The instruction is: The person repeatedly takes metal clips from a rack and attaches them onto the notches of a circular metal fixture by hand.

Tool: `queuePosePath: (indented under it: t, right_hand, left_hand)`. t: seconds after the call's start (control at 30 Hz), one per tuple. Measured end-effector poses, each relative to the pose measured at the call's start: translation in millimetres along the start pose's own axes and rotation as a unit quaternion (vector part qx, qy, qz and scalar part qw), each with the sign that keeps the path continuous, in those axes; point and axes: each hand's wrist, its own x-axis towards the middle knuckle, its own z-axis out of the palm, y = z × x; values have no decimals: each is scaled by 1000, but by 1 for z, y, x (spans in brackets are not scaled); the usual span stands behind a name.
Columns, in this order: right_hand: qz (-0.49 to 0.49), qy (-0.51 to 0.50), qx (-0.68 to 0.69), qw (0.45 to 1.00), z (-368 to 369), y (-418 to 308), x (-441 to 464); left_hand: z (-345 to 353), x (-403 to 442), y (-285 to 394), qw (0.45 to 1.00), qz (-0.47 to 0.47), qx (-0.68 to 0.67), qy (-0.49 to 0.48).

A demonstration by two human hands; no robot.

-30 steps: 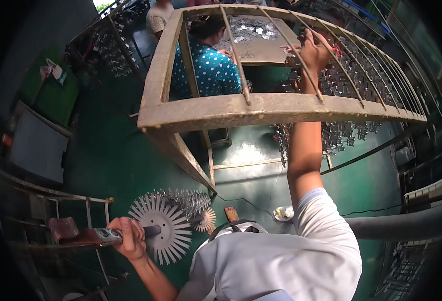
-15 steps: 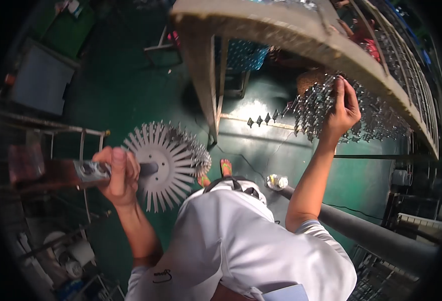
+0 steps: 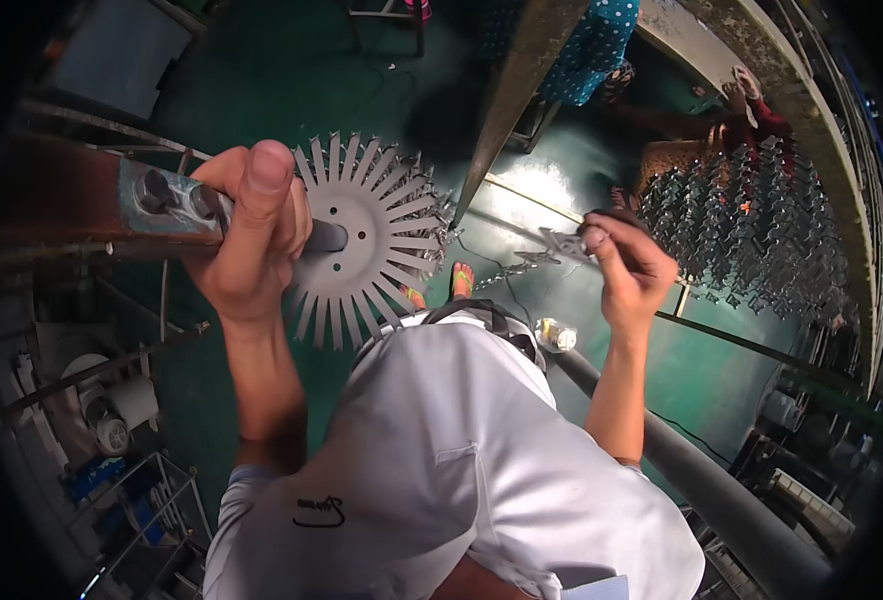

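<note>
1. So the grey metal disc with slotted, petal-like blades (image 3: 346, 215) was basically the centre of everything, with small shiny metal pieces bunched up behind its right edge.
2. The person's left hand (image 3: 256, 225) was just left of the disc, fingers curled and clamped around the narrow end of a rusty brown metal bar with two bolts (image 3: 76, 200). A round grey shaft (image 3: 327, 237) ran from there to the disc.
3. The right hand (image 3: 633, 265) was well to the disc's right, thumb and fingers pinched together on a strand of silvery, angular metal pieces (image 3: 553, 245). The strand trailed back toward the disc; can't tell if it touched.
4. Further right of the disc hung a thick cluster of similar silvery pieces (image 3: 751, 235), right beside a worn, beige metal frame (image 3: 823, 130).
</note>
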Motion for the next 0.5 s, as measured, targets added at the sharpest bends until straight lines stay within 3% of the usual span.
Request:
queuePosePath:
  t: [0.17, 0.5]
  right_hand:
    - [0, -137, 1, 991, 31, 6, -10]
    - [-38, -201, -2, 979, 75, 15, -16]
  left_hand:
    - [3, 0, 3, 1000, 7, -7, -4]
    - [6, -3, 8, 1000, 9, -22, -11]
